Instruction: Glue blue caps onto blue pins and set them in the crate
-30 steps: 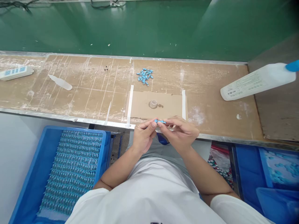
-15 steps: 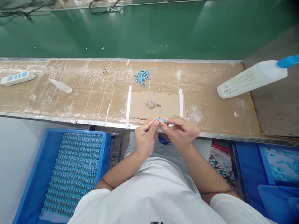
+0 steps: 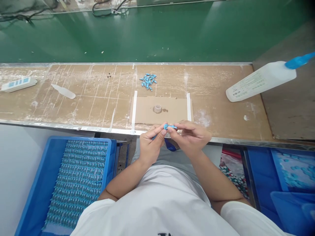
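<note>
One round-headed blue piece (image 3: 165, 126) stays pinched by fingers of left hand (image 3: 150, 146) and right hand (image 3: 193, 137); handling apparently unfinished.

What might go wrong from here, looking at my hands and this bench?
The small blue piece, pinched between the fingertips of the left hand and right hand, could slip and perhaps fall past the bench's front edge, which appears close beneath.

A bump might tip the small translucent cup on the cardboard sheet; dark spots already mark the sheet beside it.
</note>
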`<state>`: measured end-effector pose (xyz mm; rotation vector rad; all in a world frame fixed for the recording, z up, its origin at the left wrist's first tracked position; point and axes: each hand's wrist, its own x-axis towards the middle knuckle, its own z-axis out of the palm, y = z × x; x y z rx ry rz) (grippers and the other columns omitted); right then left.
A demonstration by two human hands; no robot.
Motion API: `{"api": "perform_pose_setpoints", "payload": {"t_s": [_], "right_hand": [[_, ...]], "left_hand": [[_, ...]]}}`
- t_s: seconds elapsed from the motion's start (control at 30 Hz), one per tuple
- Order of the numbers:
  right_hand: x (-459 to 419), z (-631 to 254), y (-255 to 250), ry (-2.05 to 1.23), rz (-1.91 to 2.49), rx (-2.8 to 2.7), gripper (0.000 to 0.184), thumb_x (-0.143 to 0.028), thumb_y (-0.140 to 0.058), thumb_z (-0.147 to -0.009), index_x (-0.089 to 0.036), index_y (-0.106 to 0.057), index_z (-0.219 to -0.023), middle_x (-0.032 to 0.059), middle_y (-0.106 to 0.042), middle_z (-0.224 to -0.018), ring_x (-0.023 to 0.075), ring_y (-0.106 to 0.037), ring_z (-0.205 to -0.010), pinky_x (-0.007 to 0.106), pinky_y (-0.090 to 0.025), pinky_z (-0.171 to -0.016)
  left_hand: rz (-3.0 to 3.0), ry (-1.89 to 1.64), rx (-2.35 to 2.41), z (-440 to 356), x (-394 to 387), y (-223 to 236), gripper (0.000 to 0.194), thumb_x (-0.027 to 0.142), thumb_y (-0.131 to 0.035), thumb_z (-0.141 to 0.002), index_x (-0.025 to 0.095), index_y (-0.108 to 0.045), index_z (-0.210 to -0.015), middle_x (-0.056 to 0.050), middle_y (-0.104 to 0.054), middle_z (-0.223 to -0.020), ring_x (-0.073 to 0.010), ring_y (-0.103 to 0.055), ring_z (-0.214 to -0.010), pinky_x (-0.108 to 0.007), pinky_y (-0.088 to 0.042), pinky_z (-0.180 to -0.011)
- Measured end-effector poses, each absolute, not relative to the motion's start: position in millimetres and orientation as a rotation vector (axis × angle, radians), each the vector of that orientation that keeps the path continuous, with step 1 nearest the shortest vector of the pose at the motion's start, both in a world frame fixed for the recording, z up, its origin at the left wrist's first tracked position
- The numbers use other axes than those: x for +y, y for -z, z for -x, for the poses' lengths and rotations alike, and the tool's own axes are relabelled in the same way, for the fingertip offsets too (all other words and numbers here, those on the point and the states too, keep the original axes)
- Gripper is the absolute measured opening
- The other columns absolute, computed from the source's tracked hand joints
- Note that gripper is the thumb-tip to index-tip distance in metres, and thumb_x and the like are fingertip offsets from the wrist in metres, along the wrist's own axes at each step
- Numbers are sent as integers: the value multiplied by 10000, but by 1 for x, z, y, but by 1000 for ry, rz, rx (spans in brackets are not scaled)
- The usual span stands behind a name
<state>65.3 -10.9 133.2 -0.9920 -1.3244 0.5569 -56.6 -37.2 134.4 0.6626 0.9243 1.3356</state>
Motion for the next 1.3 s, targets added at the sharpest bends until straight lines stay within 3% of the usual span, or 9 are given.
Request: {"api": "perform_pose_setpoints", "payload": {"t_s": [0.2, 0.37, 0.57, 0.73, 1.0, 1.13, 1.3], "right_hand": [[-10, -65, -138, -839, 1056, -1198, 186, -235, -841, -663, -215, -731, -812, 27, -745, -721, 164, -702, -603, 272, -608, -572], [-7, -66, -149, -1209, 1005, -1062, 308, -223, -921, -526, -205, -733, -769, 11, -732, -644, 161, -708, -572, 215, -599, -532], [-2, -63, -157, -1487, 951, -971, 385, -210, -956, -404, -181, -723, -709, 9, -712, -576, 138, -673, -480, 175, -565, -478], [0, -61, -161, -1662, 876, -993, 382, -173, -938, -422, -184, -742, -750, 1, -710, -569, 129, -652, -446, 173, -548, -445], [-5, -57, -164, -1787, 723, -1107, 266, -153, -849, -609, -182, -738, -849, 1, -709, -572, 165, -692, -502, 220, -581, -494], [-4, -57, -159, -1670, 714, -1146, 283, -137, -853, -607, -181, -735, -860, 2, -713, -590, 143, -687, -511, 200, -569, -505], [0, -61, -154, -1564, 760, -1205, 294, -245, -901, -561, -169, -729, -787, 24, -715, -611, 130, -674, -520, 187, -555, -492]], "left_hand": [[-605, -1348, 915, 60, -32, -133, 246, 291, -831, -682, 242, -795, -920, -23, -648, -826, -29, -449, -560, -172, -293, -442], [-590, -1354, 821, 65, -28, -131, 218, 238, -883, -593, 240, -799, -794, -16, -656, -733, -91, -611, -711, -178, -447, -562], [-554, -1359, 643, 69, -21, -130, 267, 150, -926, -462, 237, -741, -633, 42, -609, -610, -63, -596, -584, -203, -500, -597], [-565, -1312, 629, 75, -21, -127, 317, 138, -939, -402, 198, -657, -535, 46, -610, -583, -64, -598, -557, -191, -499, -560], [-655, -1267, 571, 87, -28, -126, 270, 184, -937, -457, 193, -685, -554, 28, -618, -569, -79, -613, -549, -219, -525, -580], [-715, -1274, 584, 93, -26, -126, 243, 130, -918, -483, 233, -739, -611, 17, -657, -629, -90, -635, -596, -232, -543, -611], [-969, -1301, 672, 103, -26, -131, 251, 113, -893, -539, 250, -785, -718, -27, -725, -737, -118, -672, -649, -230, -559, -615]]}}
